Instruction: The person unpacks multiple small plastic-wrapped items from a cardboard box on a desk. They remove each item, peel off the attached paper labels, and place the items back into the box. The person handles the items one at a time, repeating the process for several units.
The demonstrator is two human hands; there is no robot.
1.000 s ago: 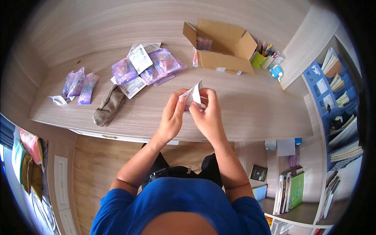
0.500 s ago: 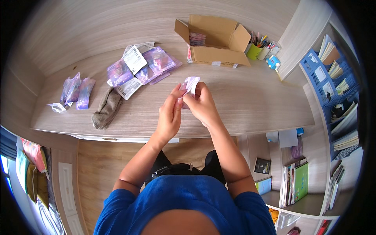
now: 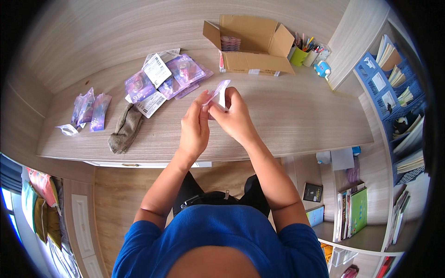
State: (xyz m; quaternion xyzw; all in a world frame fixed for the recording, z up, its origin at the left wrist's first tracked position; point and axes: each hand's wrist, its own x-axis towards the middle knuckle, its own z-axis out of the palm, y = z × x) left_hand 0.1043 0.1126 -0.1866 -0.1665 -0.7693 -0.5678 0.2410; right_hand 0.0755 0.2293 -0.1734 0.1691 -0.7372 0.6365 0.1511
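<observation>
Over the middle of the wooden desk, both my hands grip a small purple-and-white plastic packet (image 3: 219, 92). My left hand (image 3: 196, 123) pinches its left side, with thumb and fingers pressed together. On the right side, my right hand (image 3: 233, 113) is closed round it, the thumb meeting the left fingers. Fingers cover the lower part of the packet, and its upper end sticks up between them. Left of my hands lies a pile of flat purple packets (image 3: 185, 72) with white labelled cards (image 3: 157, 70). A grey-brown sock (image 3: 125, 129) lies in front of that pile.
An opened cardboard box (image 3: 257, 62) stands at the back, with several purple packets (image 3: 230, 43) inside. Beside it are a green pen cup (image 3: 299, 56) and a small blue toy (image 3: 322, 69). More purple packets (image 3: 99, 112) lie at far left. Blue file racks (image 3: 384, 88) line the right.
My hands have shifted slightly left with the packet. Its upper end now leans to the right, and the right hand has turned a little around it.
</observation>
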